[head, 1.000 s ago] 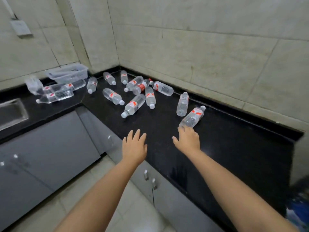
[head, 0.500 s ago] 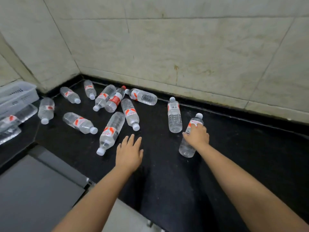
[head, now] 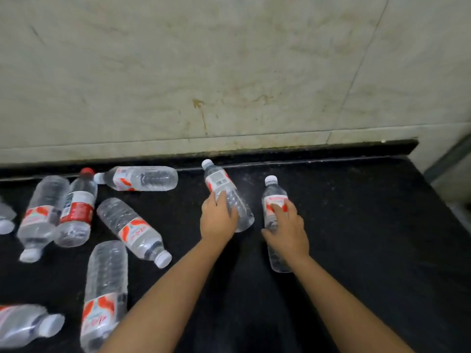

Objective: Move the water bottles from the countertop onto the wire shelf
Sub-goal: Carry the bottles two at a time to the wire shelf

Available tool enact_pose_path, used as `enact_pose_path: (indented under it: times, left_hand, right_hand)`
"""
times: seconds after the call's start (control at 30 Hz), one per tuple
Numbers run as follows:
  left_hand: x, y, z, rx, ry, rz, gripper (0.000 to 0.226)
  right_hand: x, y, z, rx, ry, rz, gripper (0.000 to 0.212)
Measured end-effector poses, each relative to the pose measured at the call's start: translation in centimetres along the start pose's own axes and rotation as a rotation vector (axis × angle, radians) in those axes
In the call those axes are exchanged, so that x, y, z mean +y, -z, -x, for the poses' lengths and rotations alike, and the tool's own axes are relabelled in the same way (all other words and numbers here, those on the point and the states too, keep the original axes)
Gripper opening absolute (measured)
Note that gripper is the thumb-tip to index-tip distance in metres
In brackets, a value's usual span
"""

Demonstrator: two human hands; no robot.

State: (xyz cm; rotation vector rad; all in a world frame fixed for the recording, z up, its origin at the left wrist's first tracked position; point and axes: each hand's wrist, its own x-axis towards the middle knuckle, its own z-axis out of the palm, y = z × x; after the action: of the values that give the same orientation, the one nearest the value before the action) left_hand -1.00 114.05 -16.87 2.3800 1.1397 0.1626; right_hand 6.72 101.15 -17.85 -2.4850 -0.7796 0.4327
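Two hands on two water bottles, black countertop against a tiled wall.

Items, by size: tiled wall (head: 229, 72), pale and stained, ran behind; the black countertop (head: 369, 238) lay below it, carrying all the bottles on their sides. The left hand (head: 218, 220) lay with fingers curled over the lower body of the centre bottle (head: 224, 189), whose white cap pointed toward the wall. The right hand (head: 286, 229) gripped the right bottle (head: 274, 197) around its middle, fingers across the red label, cap also toward the wall; the two bottles sat near each other, apart. To the left lay the loose bottles: one nearest the viewer (head: 105, 294), one beside it (head: 133, 231), one along the wall (head: 141, 178), and a red-capped bottle (head: 77, 212) touching a clear neighbour (head: 42, 215). More bottles were cut off at the left edge.
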Motion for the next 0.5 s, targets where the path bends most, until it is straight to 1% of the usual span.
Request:
enact_pose_path:
  times: [0.07, 0.13, 0.2, 0.23, 0.37, 0.43, 0.5]
  left_hand:
    - [0.7, -0.4, -2.8, -0.003, -0.021, 0.010, 0.054]
    - [1.1, -0.7, -5.0, -0.061, 0.039, 0.027, 0.063]
    - [1.3, -1.4, -6.7, -0.148, 0.080, 0.018, 0.072]
    - [1.3, -1.3, -7.0, -0.140, 0.100, 0.037, 0.074]
    - [1.1, -1.4, -7.7, -0.099, 0.148, 0.184, 0.071]
    - [0.8, -1.4, -7.6, -0.114, 0.127, 0.191, 0.071]
    - [0.4, -1.2, -7.5, -0.139, 0.064, 0.156, 0.073]
  right_hand:
    - [-0.6, -0.4, 0.3, 0.026, 0.004, 0.063, 0.061]
    - [-0.7, -0.6, 0.1, 0.030, -0.016, 0.086, 0.060]
    - [-0.7, -0.5, -0.1, 0.042, -0.091, 0.035, 0.059]
    - [-0.7, -0.2, 0.0, 0.048, -0.093, 0.001, 0.059]
    - [-1.0, 0.0, -0.4, 0.036, -0.096, 0.030, 0.062]
    - [-1.0, -0.3, -0.4, 0.040, -0.107, 0.057, 0.062]
    - [-0.8, -0.6, -0.4, 0.050, -0.117, 0.055, 0.062]
